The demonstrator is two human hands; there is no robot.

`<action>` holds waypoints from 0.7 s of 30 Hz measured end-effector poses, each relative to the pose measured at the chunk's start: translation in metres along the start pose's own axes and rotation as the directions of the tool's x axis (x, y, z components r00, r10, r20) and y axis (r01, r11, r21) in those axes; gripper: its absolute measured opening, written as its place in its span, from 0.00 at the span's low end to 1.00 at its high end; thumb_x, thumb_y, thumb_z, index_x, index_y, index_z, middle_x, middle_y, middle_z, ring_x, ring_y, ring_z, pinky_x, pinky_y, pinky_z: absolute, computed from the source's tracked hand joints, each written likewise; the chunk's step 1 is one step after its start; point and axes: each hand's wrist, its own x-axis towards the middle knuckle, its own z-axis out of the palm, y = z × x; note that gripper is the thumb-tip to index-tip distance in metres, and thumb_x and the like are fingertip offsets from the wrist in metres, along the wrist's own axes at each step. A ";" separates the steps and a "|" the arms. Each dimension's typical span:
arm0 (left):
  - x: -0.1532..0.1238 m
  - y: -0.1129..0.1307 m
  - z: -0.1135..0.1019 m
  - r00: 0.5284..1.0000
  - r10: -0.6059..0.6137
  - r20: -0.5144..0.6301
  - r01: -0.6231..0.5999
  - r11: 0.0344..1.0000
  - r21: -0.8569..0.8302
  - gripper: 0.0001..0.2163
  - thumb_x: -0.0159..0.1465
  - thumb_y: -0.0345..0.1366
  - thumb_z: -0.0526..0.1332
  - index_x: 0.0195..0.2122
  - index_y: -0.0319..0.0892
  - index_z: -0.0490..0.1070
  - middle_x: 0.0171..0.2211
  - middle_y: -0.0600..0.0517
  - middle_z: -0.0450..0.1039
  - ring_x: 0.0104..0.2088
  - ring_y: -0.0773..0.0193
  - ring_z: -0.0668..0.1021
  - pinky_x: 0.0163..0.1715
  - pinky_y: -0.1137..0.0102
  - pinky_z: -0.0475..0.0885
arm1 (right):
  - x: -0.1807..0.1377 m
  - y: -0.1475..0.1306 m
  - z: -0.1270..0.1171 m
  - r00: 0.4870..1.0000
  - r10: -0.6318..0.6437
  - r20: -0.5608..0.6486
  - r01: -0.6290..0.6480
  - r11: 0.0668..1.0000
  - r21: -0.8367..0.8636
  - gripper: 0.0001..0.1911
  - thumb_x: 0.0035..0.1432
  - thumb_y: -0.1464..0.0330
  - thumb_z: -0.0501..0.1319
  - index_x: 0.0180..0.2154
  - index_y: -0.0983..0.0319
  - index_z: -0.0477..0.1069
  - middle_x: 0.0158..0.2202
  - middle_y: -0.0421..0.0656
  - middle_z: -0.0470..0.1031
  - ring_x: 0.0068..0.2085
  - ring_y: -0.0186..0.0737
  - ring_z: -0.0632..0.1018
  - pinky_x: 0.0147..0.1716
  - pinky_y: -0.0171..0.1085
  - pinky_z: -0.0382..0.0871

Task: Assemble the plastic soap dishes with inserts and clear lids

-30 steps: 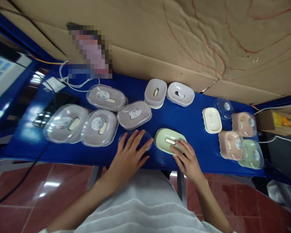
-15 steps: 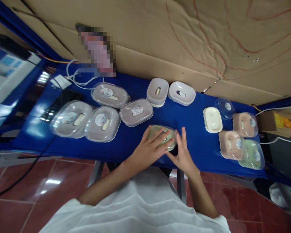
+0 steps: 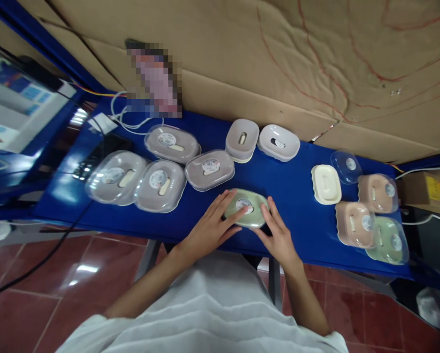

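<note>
A green soap box (image 3: 255,198) with a clear lid and a round label sits on the blue table in front of me. My left hand (image 3: 214,223) grips its left end, one finger lying across the lid by the label and the thumb low at the near edge. Around the right end, my right hand (image 3: 278,230) has its fingers on the lid's edge and its thumb toward the near side. The box lies level between both hands; its underside is hidden.
Several greyish lidded soap boxes (image 3: 160,186) stand to the left and behind. A white one (image 3: 279,142) is at the back. To the right are a cream tray (image 3: 326,184), a loose clear lid (image 3: 346,166), two pinkish boxes (image 3: 354,225) and another green box (image 3: 387,240). White cables (image 3: 126,117) lie back left.
My left hand has slid left off the lid's middle, uncovering the label. My right hand's fingers have come in closer onto the box's right end. The view has shifted slightly.
</note>
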 end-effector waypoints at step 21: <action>0.031 -0.015 -0.018 0.995 0.023 0.094 -0.020 0.999 -0.034 0.37 0.65 0.48 0.73 0.73 0.48 0.64 0.68 0.35 0.62 0.69 0.38 0.68 0.66 0.47 0.69 | -0.001 0.013 0.000 1.000 -0.016 -0.026 0.016 1.000 0.024 0.42 0.72 0.62 0.66 0.78 0.50 0.50 0.78 0.49 0.57 0.75 0.55 0.65 0.68 0.53 0.74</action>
